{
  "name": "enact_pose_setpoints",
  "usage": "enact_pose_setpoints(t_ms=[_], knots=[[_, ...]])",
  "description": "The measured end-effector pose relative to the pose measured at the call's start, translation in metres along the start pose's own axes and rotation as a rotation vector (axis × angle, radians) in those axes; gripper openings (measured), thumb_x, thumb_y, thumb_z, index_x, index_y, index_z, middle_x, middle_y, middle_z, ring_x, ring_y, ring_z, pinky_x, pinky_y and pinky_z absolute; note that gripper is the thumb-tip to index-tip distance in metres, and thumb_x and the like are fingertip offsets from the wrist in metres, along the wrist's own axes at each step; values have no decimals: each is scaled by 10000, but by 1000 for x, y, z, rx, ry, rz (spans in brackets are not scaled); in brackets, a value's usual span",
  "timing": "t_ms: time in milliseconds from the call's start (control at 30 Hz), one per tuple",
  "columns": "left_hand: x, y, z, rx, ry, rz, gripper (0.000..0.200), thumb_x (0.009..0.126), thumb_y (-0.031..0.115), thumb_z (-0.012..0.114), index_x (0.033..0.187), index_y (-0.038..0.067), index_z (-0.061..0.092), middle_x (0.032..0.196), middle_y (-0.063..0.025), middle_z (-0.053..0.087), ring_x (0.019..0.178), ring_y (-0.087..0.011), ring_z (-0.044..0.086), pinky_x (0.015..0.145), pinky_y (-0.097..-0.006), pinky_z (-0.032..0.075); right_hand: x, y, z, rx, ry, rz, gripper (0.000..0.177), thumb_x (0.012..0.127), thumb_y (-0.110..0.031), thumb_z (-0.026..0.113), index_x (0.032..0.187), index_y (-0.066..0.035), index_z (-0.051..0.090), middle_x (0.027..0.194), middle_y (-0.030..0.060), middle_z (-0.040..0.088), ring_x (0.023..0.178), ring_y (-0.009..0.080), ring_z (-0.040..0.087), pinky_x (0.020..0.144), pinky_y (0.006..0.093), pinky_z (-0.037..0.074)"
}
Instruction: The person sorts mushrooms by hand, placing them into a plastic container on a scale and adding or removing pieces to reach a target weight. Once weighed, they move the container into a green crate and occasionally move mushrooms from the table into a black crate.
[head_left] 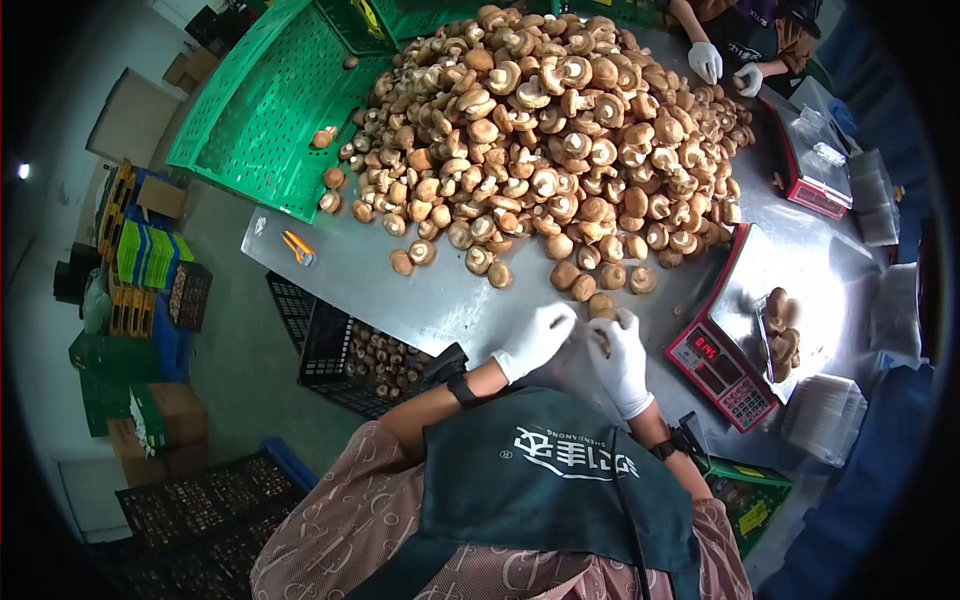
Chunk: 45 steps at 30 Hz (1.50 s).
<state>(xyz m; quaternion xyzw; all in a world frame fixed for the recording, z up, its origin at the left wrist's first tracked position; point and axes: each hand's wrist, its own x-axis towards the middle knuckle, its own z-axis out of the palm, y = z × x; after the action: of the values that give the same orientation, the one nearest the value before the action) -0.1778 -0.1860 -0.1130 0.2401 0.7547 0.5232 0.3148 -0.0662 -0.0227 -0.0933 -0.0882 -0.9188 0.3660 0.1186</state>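
Note:
Both my hands wear white gloves and are at the near edge of a big pile of brown shiitake mushrooms point(540, 130) on a metal table. My left hand point(537, 342) has its fingers curled together; whatever they may hold is hidden. Close beside it, my right hand point(620, 368) is closed, with a brown bit of a mushroom point(602, 346) showing between the fingers. Just beyond its fingertips lies a loose mushroom point(600, 305). To the right, a red digital scale point(715, 360) reads 0.145, with several mushrooms point(780, 330) in a clear tray on it.
A tipped green crate point(270, 110) stands at the left of the pile, near an orange cutter point(298, 248). Below the table edge is a black crate point(325, 345) of mushrooms. Clear trays point(825, 420) are stacked at right. A co-worker's gloved hands point(706, 62) are across the table, by another scale point(815, 165).

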Motion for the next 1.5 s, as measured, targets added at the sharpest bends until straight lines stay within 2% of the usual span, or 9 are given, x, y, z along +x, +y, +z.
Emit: enact_pose_setpoints(t_ms=[67, 133, 300, 400, 500, 567, 767, 1300, 1500], knots=[[12, 16, -7, 104, 125, -8, 306, 943, 59, 621, 1248, 52, 602, 1094, -132, 678, 951, -222, 684, 829, -352, 541, 10, -6, -12, 10, 67, 139, 432, 790, -125, 786, 1189, -123, 621, 1294, 230, 524, 905, 356, 659, 773, 424, 578], [26, 27, -12, 884, 398, 280, 422, 906, 71, 656, 1319, 98, 572, 1221, -124, 617, 978, -306, 673, 803, -405, 547, 22, 1, -7, -110, 97, 114, 461, 771, -154, 805, 1194, -123, 622, 1288, 221, 526, 970, 365, 636, 793, 436, 573], [54, -10, -21, 745, 269, 348, 364, 934, 47, 598, 1298, 54, 587, 1194, -179, 618, 977, -324, 648, 839, -452, 529, 36, 20, 5, -346, 12, 88, 578, 713, -238, 851, 1232, -124, 625, 1283, 194, 527, 1103, 389, 570, 837, 464, 564], [50, -9, -28, -633, 164, -162, 388, 1033, 42, 488, 1421, 44, 494, 1251, -172, 636, 995, -307, 696, 877, -395, 578, 33, 21, -1, -92, 50, 192, 562, 728, -201, 849, 1231, -88, 624, 1244, 185, 539, 1069, 358, 593, 844, 441, 560], [33, 4, -44, -1206, 4, -202, 416, 1027, 50, 482, 1443, 47, 471, 1262, -205, 631, 1007, -336, 693, 914, -409, 572, 23, 55, 13, 321, 181, 184, 523, 808, -171, 819, 1258, -25, 596, 1123, 126, 592, 888, 220, 648, 749, 338, 550], [25, 5, -44, -1287, 59, -224, 452, 1018, 57, 451, 1468, 21, 428, 1240, -232, 636, 990, -332, 705, 921, -441, 579, 23, 30, -18, 1020, -52, 640, 467, 886, -153, 760, 1303, -50, 575, 1028, 49, 607, 876, 172, 641, 688, 306, 523], [15, -11, -44, -1896, -263, -336, 521, 982, 153, 447, 1471, -28, 434, 1153, -213, 642, 930, -268, 634, 832, -368, 537, 4, 43, -19, 1558, -177, 605, 571, 1008, -542, 539, 1361, -94, 533, 1189, 67, 627, 966, 214, 639, 651, 289, 492], [2, -33, -48, -1922, 155, -412, 241, 1043, 173, 516, 1083, -60, 569, 1153, -262, 648, 873, -275, 658, 785, -391, 565, 3, 42, -21, 1600, -261, 461, 681, 898, -392, 693, 1423, -34, 449, 1240, 160, 596, 963, 229, 625, 639, 273, 528], [-61, -38, -87, -914, 540, -130, 256, 1038, 87, 505, 1287, 32, 489, 1108, -260, 645, 948, -314, 696, 779, -387, 610, -4, 42, -22, 1804, -140, 511, 623, 981, -458, 594, 1459, -89, 440, 1291, 179, 587, 1060, 290, 607, 652, 303, 537]])
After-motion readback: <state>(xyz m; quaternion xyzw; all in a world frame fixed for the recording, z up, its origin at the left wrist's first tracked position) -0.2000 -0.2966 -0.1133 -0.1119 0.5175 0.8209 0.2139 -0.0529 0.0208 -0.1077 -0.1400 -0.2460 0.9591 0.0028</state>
